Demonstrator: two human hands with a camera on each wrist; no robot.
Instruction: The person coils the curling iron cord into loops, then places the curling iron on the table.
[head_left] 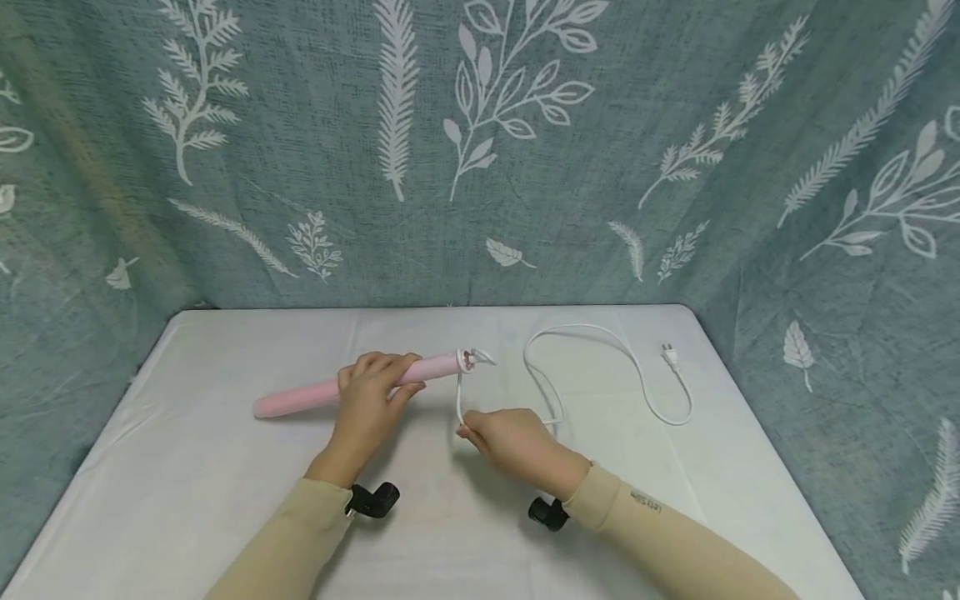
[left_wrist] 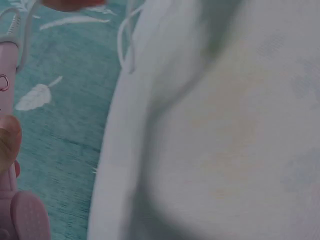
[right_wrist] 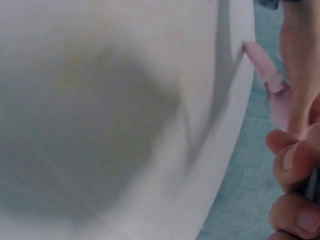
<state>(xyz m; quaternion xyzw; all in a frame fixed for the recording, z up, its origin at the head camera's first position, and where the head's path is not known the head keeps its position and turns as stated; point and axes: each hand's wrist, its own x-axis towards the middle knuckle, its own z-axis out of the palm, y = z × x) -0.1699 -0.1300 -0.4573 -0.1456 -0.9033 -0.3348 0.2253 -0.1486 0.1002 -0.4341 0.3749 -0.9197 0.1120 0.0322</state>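
Note:
A pink curling iron (head_left: 296, 402) is held at a slant above the left part of the table, its handle end toward the right. My left hand (head_left: 369, 404) grips it around the middle. The left wrist view shows a button on the handle (left_wrist: 5, 70), a thumb (left_wrist: 9, 142) on it and a dotted lever (left_wrist: 31, 217). A white cord (head_left: 459, 398) loops at the handle end and hangs down to my right hand (head_left: 517, 443), which pinches it between thumb and fingers. In the right wrist view, curled fingers (right_wrist: 295, 160) partly hide the cord.
The rest of the cord (head_left: 636, 360) lies in loose curves on the right of the white-covered table (head_left: 225, 500). It ends in a white plug (head_left: 670, 356). A green leaf-patterned curtain (head_left: 337, 150) hangs behind and beside the table.

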